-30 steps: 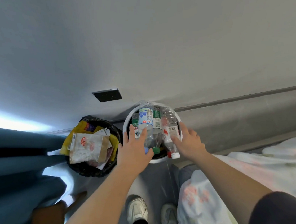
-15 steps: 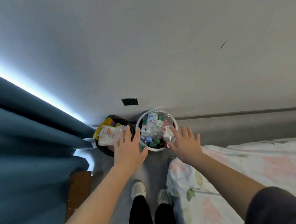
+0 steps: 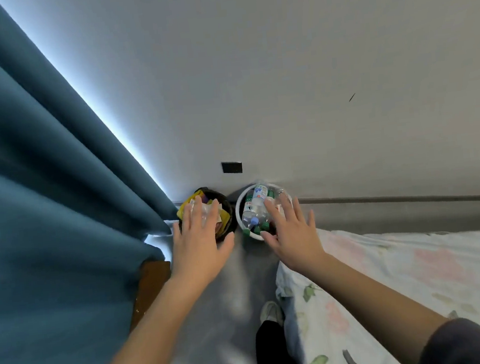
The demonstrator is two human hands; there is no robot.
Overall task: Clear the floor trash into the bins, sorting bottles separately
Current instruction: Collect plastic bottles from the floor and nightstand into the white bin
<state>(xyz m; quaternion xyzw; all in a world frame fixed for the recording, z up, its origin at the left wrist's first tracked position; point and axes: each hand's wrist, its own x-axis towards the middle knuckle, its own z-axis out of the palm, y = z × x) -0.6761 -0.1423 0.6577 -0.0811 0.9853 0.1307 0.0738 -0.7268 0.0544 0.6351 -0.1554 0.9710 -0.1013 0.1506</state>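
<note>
Your sorting looks about done: bottles (image 3: pixel 255 209) fill the white bin (image 3: pixel 239 211) just past your right hand (image 3: pixel 292 235), wrappers fill the black bin (image 3: pixel 226 209) beyond your left hand (image 3: pixel 199 244), and the visible floor (image 3: pixel 232 300) is bare. Each grip is spread and empty. Since a second ago, you have straightened up and both hands have drawn back off the bottles.

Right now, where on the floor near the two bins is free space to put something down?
The grey floor is bare between the curtain and the bed cover, from the bins back to the shoes. The black bin and white bin are full, almost touching; both hands, left and right, are spread in front of them.
</note>
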